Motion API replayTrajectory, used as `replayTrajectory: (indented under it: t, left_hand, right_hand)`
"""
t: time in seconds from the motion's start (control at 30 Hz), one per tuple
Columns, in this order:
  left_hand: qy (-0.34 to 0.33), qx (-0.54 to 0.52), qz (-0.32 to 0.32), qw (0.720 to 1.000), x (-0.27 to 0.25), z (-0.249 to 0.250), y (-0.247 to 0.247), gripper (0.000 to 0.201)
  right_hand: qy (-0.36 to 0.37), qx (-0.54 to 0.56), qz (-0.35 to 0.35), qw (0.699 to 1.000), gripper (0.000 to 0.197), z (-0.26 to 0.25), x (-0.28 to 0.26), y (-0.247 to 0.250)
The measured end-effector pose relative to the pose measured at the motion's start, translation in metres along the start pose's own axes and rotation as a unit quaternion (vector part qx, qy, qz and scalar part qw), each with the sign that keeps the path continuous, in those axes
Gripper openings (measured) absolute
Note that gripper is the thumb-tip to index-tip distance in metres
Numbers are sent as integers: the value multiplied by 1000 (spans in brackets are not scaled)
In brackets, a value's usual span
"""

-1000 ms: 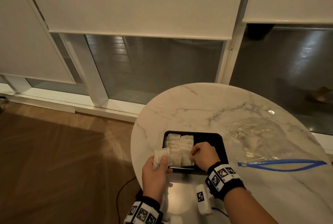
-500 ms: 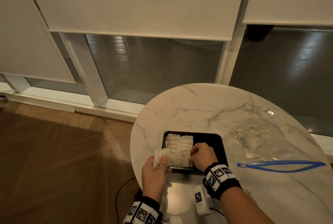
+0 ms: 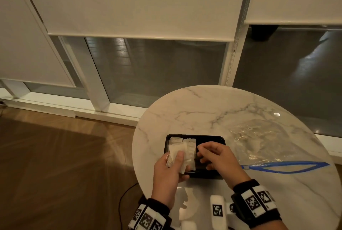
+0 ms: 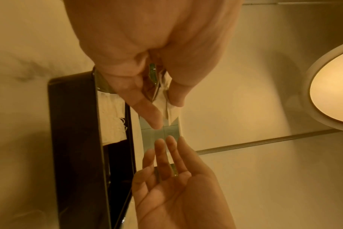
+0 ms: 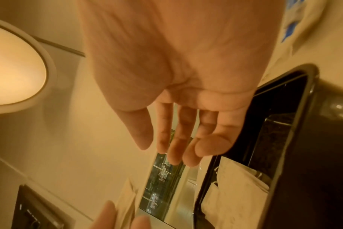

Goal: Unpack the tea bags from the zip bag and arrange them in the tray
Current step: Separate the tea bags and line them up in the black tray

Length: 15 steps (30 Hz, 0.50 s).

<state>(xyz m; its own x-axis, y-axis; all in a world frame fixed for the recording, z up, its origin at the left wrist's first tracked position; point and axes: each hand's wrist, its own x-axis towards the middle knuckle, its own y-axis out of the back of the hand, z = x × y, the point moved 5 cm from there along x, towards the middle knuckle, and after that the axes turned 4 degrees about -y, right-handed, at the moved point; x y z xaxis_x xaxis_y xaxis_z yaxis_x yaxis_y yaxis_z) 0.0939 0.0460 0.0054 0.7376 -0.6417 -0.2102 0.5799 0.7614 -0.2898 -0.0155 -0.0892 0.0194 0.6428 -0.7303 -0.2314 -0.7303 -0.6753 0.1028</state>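
Note:
The black tray [image 3: 220, 140] sits on the round marble table, with several white tea bags [image 3: 190, 145] lined up in its left half. My left hand [image 3: 177, 161] hovers over the tray's near left corner and pinches a small stack of tea bags [image 3: 175, 149] between thumb and fingers [image 4: 147, 113]. My right hand [image 3: 205, 154] floats above the tray's middle, fingers [image 5: 174, 145] straight and spread, holding nothing. The clear zip bag [image 3: 259, 142] lies flat to the right of the tray, its blue zip strip [image 3: 285, 167] open in a loop.
The marble table [image 3: 212, 113] ends close to the tray's left side. A white marker-tagged device [image 3: 216, 209] lies at the table's near edge. A dark cable [image 3: 122, 202] runs across the wooden floor below. Windows with blinds stand behind.
My right hand has lifted off the tea bags in the tray and uncurled. My left hand has carried its tea bags forward over the tray's left side.

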Motion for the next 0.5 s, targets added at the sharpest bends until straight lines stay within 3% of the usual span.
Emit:
replayTrajectory:
  t: [0.2, 0.5]
  left_hand:
    - [-36, 2, -28, 999, -8, 11, -17, 13]
    - [-65, 37, -35, 997, -13, 13, -24, 16]
  right_hand:
    - [16, 56, -53, 997, 15, -9, -17, 4]
    - [58, -20, -56, 997, 7, -17, -24, 2]
